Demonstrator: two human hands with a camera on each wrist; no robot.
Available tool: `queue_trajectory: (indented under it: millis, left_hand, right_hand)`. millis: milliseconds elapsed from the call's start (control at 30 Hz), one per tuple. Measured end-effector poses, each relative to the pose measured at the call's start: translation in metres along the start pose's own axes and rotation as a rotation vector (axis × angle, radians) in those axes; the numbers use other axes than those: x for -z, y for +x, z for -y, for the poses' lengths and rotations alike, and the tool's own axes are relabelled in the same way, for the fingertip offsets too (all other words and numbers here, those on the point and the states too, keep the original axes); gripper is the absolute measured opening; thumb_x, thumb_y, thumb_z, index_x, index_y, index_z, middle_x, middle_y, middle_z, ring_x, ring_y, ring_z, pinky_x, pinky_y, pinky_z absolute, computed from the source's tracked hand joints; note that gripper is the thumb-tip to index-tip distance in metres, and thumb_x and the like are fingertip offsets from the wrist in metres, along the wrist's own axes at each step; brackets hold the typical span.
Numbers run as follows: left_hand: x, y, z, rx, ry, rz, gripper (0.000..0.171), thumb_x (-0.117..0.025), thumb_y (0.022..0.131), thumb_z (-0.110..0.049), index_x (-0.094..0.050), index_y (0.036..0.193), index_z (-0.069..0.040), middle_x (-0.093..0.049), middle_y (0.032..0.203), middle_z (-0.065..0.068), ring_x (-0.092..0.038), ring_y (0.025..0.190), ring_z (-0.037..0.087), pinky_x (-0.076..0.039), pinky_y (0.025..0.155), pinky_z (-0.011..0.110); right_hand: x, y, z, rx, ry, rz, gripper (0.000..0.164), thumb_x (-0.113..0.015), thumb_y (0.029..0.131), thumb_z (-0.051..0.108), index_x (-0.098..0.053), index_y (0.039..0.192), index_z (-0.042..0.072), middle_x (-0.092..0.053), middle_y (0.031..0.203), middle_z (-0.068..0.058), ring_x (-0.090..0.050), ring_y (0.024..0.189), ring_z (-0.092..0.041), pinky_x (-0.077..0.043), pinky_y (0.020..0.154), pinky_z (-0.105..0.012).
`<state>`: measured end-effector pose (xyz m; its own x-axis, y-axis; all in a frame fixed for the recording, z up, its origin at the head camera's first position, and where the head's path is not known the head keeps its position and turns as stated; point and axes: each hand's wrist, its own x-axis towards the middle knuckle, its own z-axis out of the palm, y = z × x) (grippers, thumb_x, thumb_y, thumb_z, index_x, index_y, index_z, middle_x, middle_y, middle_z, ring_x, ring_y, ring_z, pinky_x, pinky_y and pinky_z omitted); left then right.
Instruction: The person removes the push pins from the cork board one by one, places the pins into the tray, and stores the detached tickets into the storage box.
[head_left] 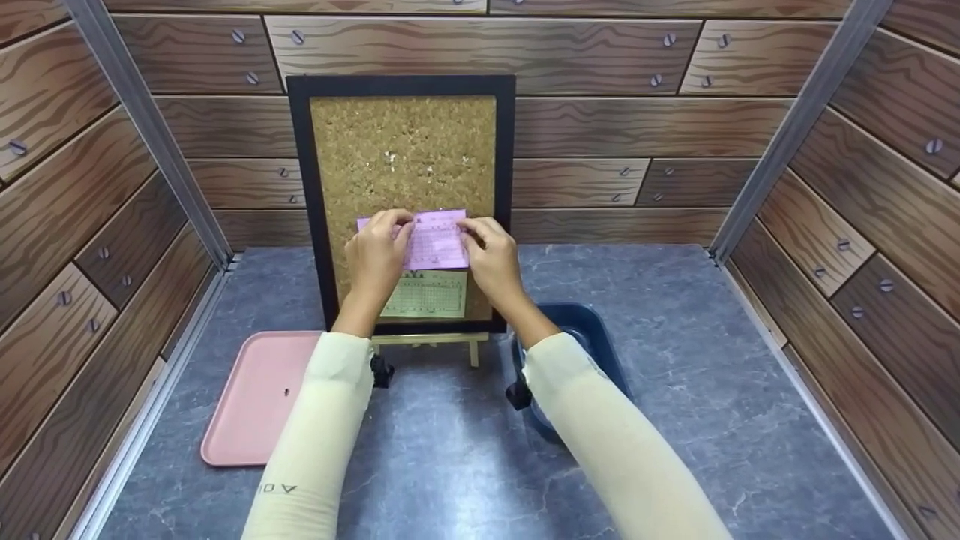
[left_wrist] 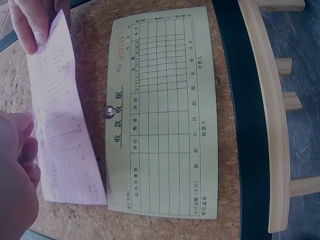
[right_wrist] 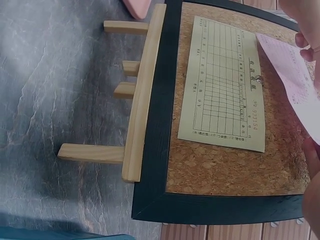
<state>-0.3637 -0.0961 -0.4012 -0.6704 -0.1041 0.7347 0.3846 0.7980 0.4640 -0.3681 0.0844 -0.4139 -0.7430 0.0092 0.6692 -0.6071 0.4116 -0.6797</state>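
A purple printed receipt slip [head_left: 439,240] is held up against the lower half of a cork board [head_left: 405,142] with a black frame. My left hand [head_left: 377,251] pinches its left part between thumb and curled fingers. At its right edge my right hand [head_left: 491,262] pinches the paper too. In the left wrist view the purple slip [left_wrist: 62,120] tilts away from the cork. Just below it a pale green receipt slip [left_wrist: 165,120] lies flat on the board, fixed by a silver pushpin [left_wrist: 110,112] near its top edge.
The board rests on a small wooden easel [right_wrist: 145,95]. A pink tray [head_left: 247,405] with a tiny dark item on it lies at the left. Behind my right forearm stands a dark blue bin [head_left: 600,337]. Wood-patterned walls [head_left: 600,60] enclose the grey marbled table [head_left: 720,375].
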Motion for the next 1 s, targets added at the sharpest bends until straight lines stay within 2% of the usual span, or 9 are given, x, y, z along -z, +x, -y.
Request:
queue_trajectory:
  millis: [200,533,800,1000]
  left_hand:
    - [0.007,-0.006,0.001,0.001,-0.02,0.002,0.013,-0.072,0.092,-0.025,-0.076,0.1,-0.015,-0.077,0.099,0.001,-0.074,0.085,0.028,-0.052,0.064,0.047]
    - [0.018,-0.021,0.004,-0.054,-0.055,-0.018,0.012,-0.073,0.092,-0.024,-0.076,0.099,-0.014,-0.077,0.099,0.001,-0.074,0.087,0.024,-0.053,0.066,0.045]
    - [0.032,-0.035,0.01,-0.056,-0.083,-0.046,0.01,-0.073,0.092,-0.022,-0.075,0.096,-0.013,-0.073,0.087,0.002,-0.064,0.068,0.019,-0.048,0.059,0.042]
    - [0.047,-0.046,0.015,-0.038,-0.124,-0.036,0.01,-0.074,0.091,-0.02,-0.075,0.097,-0.012,-0.073,0.087,0.002,-0.064,0.07,0.017,-0.049,0.063,0.038]
  right_hand:
    - [0.004,-0.004,0.001,0.009,0.025,-0.012,0.016,-0.068,0.091,-0.001,-0.075,0.106,-0.002,-0.072,0.103,-0.013,-0.065,0.09,-0.02,-0.052,0.081,-0.027]
    - [0.02,-0.02,0.01,0.031,0.124,-0.042,0.015,-0.07,0.09,-0.001,-0.076,0.104,0.0,-0.072,0.1,-0.013,-0.065,0.086,-0.023,-0.05,0.076,-0.021]
    - [0.036,-0.034,0.014,0.056,0.13,-0.043,0.016,-0.07,0.09,-0.002,-0.076,0.105,0.0,-0.072,0.102,-0.012,-0.065,0.09,-0.021,-0.051,0.078,-0.02]
    - [0.061,-0.052,0.046,0.01,0.128,-0.043,0.018,-0.065,0.09,-0.011,-0.071,0.107,-0.012,-0.07,0.104,-0.024,-0.067,0.094,-0.033,-0.053,0.081,-0.02]
